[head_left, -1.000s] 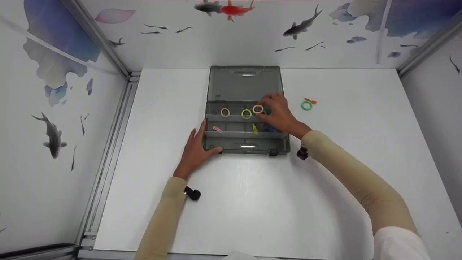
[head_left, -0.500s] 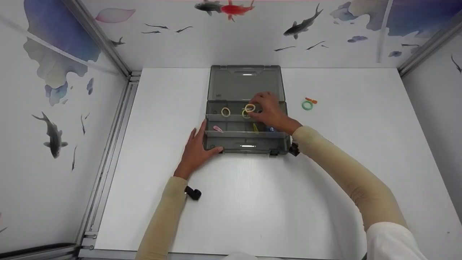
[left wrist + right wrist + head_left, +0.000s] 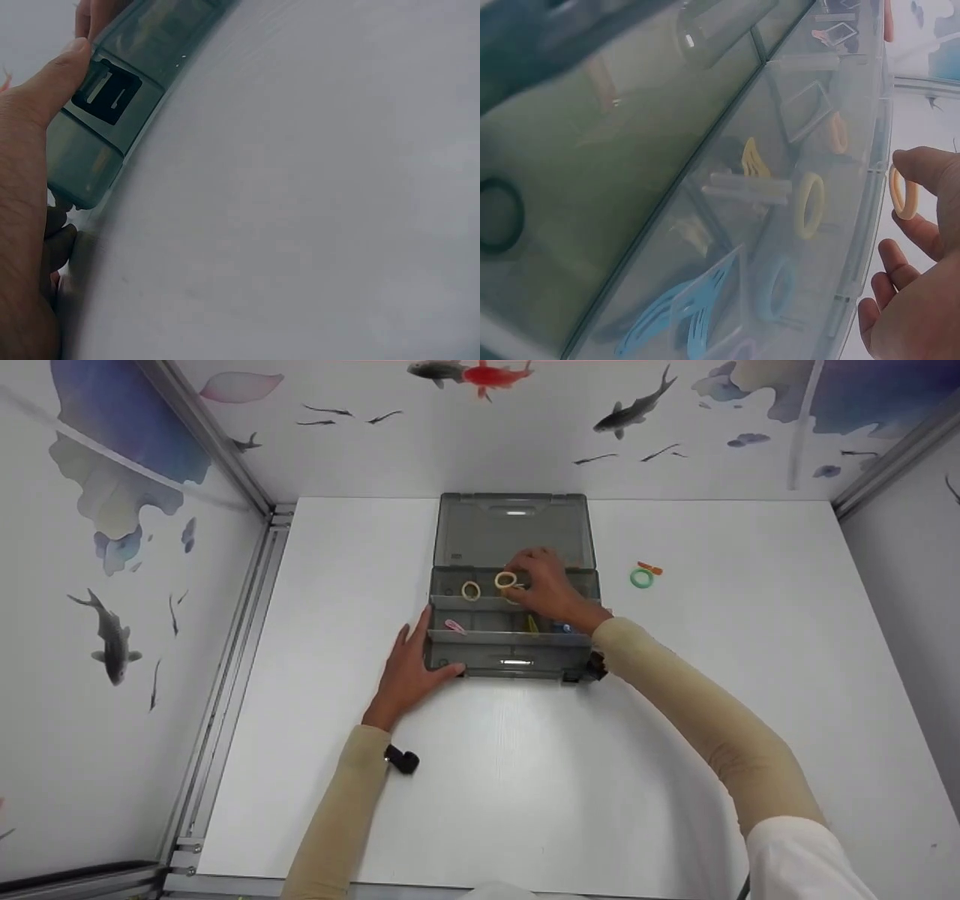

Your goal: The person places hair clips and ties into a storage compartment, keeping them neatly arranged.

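A grey translucent divided box point(image 3: 480, 660) lies with its lid point(image 3: 514, 536) folded back. My left hand point(image 3: 405, 675) braces its front left corner, fingers stretched along the side and thumb point(image 3: 64, 75) against the front wall near a black latch point(image 3: 112, 94). Above the back row, my right hand point(image 3: 544, 585) pinches a peach hair tie point(image 3: 912, 201) between thumb and forefinger. Inside the box are a peach hair tie point(image 3: 834, 133), a yellow one point(image 3: 801, 214), a light blue one point(image 3: 767, 294), a yellow hair clip point(image 3: 752, 159), blue clips point(image 3: 656, 319) and a pink clip point(image 3: 454, 626).
To the right of the box, a green hair tie point(image 3: 632, 579) and an orange hair clip point(image 3: 651, 568) lie on the white table point(image 3: 495, 795). Thin dividers point(image 3: 480, 636) split the box into rows. Printed walls point(image 3: 525, 442) enclose the table at the back and sides.
My right hand has moved left over the back row with the peach hair tie, now in front of the yellow one. The left hand stays at the box corner.
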